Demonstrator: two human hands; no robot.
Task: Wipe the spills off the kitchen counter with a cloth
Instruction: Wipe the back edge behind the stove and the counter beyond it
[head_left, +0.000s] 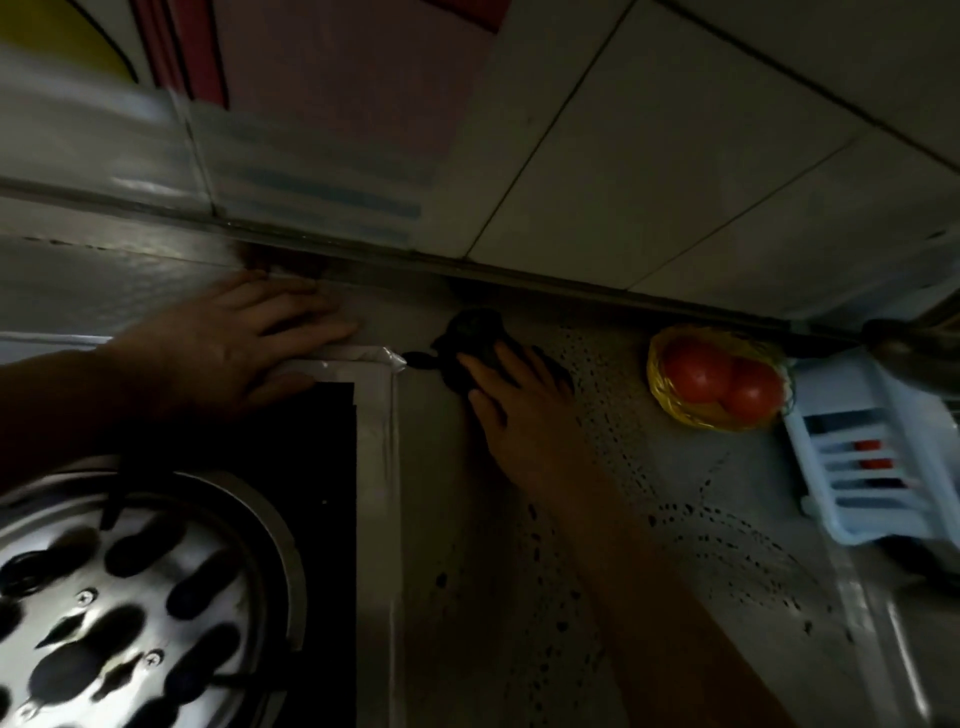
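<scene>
Dark fabric, bunched into a small wad, forms the cloth (470, 332). It lies on the grey counter (447, 519) near the back edge, just right of the stove's far corner. The fingers (483, 370) of the right hand (519, 415) are extended and lie flat on top of the cloth, pressing on it without curling round it. The rest of the cloth projects beyond the fingertips toward the wall. The right forearm runs from the lower right of the view.

The left hand (234, 348) lies palm down with its fingers straight and slightly spread. It holds nothing. It rests across the white-taped corner of the stove (322, 467) and the adjoining counter strip.

A small dark spot (418, 359) sits on the counter just left of the cloth. Arcs of small dark dots (727, 535) cover the surface to the right of the arm. A metal burner ring (130, 597) occupies the lower left. A yellow basket (657, 384) holding two red tomatoes (722, 384) stands right of the cloth, well apart from it. A pale blue rack (857, 467) lies beyond. White tiles (675, 156) cover the wall.
</scene>
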